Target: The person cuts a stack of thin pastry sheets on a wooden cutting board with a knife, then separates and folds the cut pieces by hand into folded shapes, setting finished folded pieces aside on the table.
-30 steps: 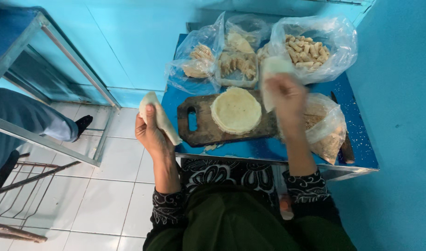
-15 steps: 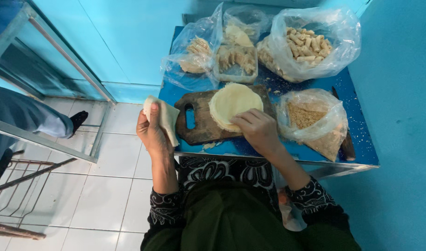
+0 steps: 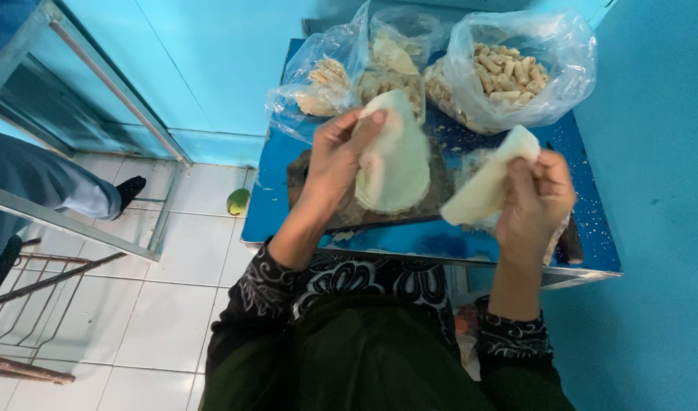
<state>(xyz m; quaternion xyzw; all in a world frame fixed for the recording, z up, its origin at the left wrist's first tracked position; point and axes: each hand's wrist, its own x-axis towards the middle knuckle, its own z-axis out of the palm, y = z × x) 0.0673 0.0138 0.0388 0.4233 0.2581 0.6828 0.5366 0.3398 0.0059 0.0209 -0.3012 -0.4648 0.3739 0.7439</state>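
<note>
My left hand (image 3: 335, 156) holds a stack of pale round dough wrappers (image 3: 394, 160) upright over a dark wooden cutting board (image 3: 349, 217). My right hand (image 3: 535, 198) grips a single folded wrapper (image 3: 486, 183) a little to the right, above the blue table (image 3: 432, 240). The two hands are close together but apart. Behind them stand clear plastic bags: one with small rolled snacks (image 3: 508, 72) at the back right and others with fried pieces (image 3: 326, 76) at the back left.
Another plastic bag lies under my right hand, mostly hidden. A blue wall (image 3: 661, 190) closes the right side. On the white tiled floor (image 3: 158, 304) lies a green fruit (image 3: 238, 202). Another person's leg and shoe (image 3: 124, 194) show behind a metal frame (image 3: 98, 228) at the left.
My left hand swung from the table's left side to over the board. The wrapper stack has come up off the board. My right hand moved right and holds one folded wrapper.
</note>
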